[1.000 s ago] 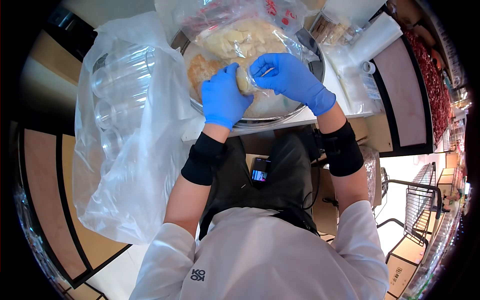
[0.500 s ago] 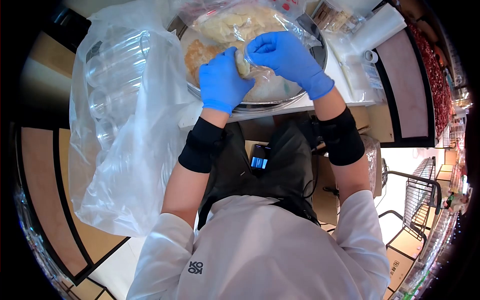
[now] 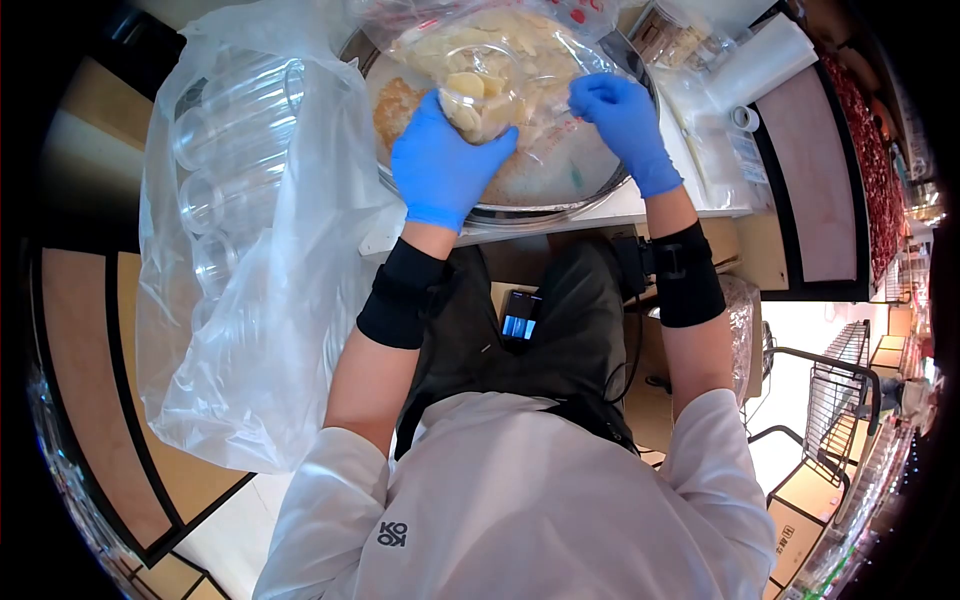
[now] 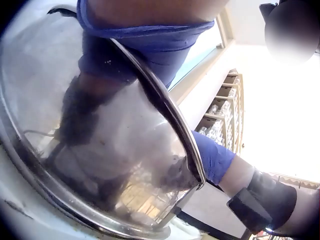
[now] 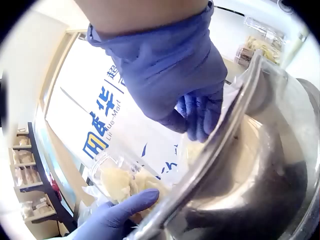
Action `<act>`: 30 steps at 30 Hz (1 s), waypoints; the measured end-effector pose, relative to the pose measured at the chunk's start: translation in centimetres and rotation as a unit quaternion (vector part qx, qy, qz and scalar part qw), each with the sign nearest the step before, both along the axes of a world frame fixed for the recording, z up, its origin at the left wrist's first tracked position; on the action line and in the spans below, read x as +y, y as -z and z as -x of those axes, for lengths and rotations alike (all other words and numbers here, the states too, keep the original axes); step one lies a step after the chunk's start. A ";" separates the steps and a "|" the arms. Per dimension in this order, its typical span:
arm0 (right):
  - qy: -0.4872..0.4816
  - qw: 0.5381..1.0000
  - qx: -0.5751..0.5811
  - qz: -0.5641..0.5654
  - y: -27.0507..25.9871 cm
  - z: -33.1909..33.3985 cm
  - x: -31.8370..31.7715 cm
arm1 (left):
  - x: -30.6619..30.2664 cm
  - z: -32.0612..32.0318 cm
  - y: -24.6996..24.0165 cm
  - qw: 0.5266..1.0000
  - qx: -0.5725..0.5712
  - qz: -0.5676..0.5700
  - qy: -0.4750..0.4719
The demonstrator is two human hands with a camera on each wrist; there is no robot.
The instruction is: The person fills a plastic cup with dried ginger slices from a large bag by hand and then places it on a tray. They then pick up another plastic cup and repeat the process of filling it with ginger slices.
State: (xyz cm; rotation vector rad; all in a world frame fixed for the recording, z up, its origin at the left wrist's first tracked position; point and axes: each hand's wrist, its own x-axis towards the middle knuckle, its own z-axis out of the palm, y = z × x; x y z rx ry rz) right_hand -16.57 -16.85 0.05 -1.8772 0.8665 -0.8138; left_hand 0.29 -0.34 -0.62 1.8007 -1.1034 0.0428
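Observation:
My gloved left hand grips a clear plastic jar above the round metal basin. Pale yellow slices lie inside the jar, whose mouth faces up toward the head camera. To its right, my gloved right hand is at the edge of an opened clear bag full of the same slices. The right fingers are bunched with their tips low, by pale slices in the right wrist view; I cannot tell whether they pinch any. In the left wrist view, the basin's shiny wall hides the left fingers.
On the left, a large translucent bag holds several clear jars. A plastic roll and another container of slices stand right of the basin on the white counter. A phone shows below, between the legs.
My right hand has moved away from the jar, rightward to the bag's edge. The left hand has tilted the jar, so its mouth and slices now show.

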 end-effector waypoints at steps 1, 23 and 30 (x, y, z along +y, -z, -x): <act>-0.012 0.993 0.090 0.072 1.0 0.1 -0.3 | -0.1 -0.2 0.5 0.999 -0.033 0.003 -0.014; -0.085 0.913 0.275 0.289 3.3 -5.1 -0.2 | -0.2 0.3 0.0 0.998 -0.050 -0.019 -0.026; -0.111 0.903 0.269 0.316 5.3 -5.7 -0.5 | -0.1 0.1 0.3 0.994 -0.092 -0.049 -0.031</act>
